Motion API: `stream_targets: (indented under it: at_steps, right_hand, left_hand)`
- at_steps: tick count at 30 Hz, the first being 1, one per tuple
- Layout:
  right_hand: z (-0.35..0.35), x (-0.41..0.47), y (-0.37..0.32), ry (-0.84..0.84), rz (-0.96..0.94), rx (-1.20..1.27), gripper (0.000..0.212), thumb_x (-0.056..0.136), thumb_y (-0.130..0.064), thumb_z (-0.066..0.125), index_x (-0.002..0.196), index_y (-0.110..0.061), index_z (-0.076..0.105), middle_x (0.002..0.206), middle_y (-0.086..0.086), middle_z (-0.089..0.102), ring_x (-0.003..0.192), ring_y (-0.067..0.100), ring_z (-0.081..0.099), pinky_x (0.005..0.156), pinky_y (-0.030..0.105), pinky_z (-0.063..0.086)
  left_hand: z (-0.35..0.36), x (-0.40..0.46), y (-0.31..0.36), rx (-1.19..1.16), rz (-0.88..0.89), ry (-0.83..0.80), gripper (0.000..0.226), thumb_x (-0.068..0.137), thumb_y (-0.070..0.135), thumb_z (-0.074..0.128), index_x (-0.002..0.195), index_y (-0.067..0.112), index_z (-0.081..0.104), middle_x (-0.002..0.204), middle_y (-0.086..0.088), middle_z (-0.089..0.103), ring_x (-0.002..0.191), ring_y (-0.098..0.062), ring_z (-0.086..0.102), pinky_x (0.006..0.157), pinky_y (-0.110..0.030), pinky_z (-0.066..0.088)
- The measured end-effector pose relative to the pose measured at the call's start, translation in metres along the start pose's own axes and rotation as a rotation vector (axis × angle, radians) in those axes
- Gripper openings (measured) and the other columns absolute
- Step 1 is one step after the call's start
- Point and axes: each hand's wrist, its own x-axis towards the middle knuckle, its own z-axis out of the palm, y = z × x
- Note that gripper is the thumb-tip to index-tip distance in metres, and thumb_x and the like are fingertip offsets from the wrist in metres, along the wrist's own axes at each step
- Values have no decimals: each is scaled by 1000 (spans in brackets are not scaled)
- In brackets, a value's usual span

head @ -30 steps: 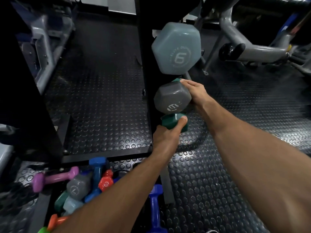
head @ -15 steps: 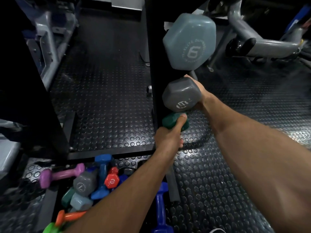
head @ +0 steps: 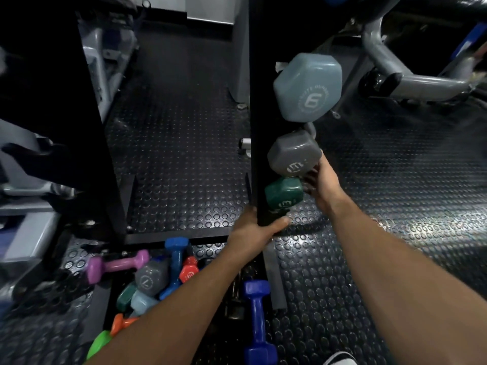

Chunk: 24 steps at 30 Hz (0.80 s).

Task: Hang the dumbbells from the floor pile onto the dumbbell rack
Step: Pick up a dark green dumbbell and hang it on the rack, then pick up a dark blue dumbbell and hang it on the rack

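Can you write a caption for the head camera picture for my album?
Left hand grips the black rack post beside three hung dumbbells.

green dumbbell, grey dumbbell, black studded floor

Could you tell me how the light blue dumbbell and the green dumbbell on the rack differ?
The light blue dumbbell hangs highest on the rack; the green dumbbell hangs lowest. The light blue head looks clearly bigger. It is marked 6, the green 3. Both show hexagonal heads with white markings.
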Motion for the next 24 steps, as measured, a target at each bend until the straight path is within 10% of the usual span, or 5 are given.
stream_targets:
  at_steps: [4, 7, 24]
  right_hand:
    - [-18, -32, 45, 116, 58, 15, 61, 103, -60, 39, 146, -18, 53, 128, 4, 66, 113, 19, 64, 98, 40, 51]
    - [-24, -67, 84, 225, 140, 13, 56, 105, -55, 39, 144, -17, 53, 134, 4, 64, 122, 21, 60, 114, 46, 42]
    - [-22, -183, 288, 322, 593, -122, 42, 103, -38, 57, 139, -16, 55, 123, 1, 55, 114, 20, 50, 100, 37, 41]
  left_hand:
    - [-18, -18, -26, 101, -35, 14, 62, 87, 53, 74, 135, 21, 51, 109, 13, 52, 100, -9, 54, 67, -16, 39]
    - [-29, -29, -52, 163, -71, -2, 31, 91, 43, 74, 112, 30, 56, 92, 24, 54, 88, 2, 58, 67, -13, 40]
    - [25, 20, -176, 740, -12, -283, 72, 91, 48, 64, 147, 8, 44, 139, -13, 57, 127, -31, 52, 107, -47, 46]
